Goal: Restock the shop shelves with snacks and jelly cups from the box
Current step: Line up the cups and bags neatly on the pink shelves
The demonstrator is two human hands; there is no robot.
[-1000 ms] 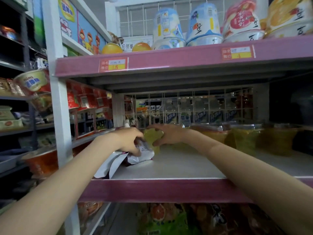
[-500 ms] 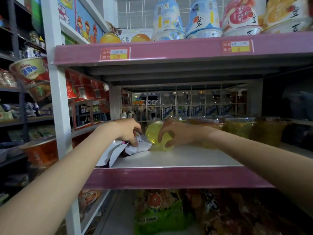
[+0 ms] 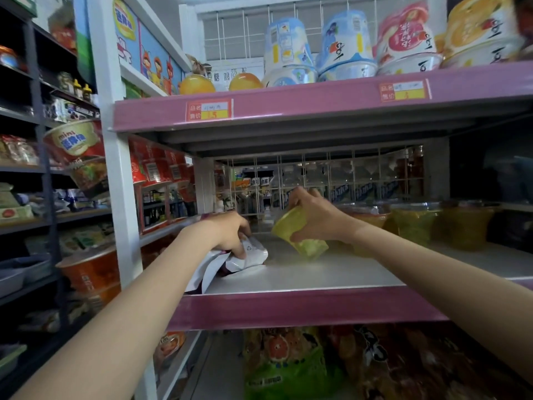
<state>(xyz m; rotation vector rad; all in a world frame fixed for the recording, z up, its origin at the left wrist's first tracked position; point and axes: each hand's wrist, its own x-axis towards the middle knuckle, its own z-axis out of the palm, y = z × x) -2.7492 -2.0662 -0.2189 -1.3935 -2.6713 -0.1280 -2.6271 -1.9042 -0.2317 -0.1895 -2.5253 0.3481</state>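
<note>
At the left centre of the frame the left hand (image 3: 230, 235) lies curled over a crinkled white foil snack packet (image 3: 248, 254), fingers pinching its top edge where it rests at the left end of the white shelf board with a pink front lip (image 3: 302, 308). Just right of it, near the middle of the frame, the right hand (image 3: 315, 216) grips a translucent yellow-green plastic jelly cup (image 3: 300, 233), thumb and fingers wrapped round its wall, the cup tilted and apparently just clear of the board (the contact point is hard to read). Further right, a row of amber and green jelly cups (image 3: 409, 222) stands along the back of the same shelf. The step in hand looks like placing this cup; the next move calls for righting it and setting it beside that row without nudging the packet.
</note>
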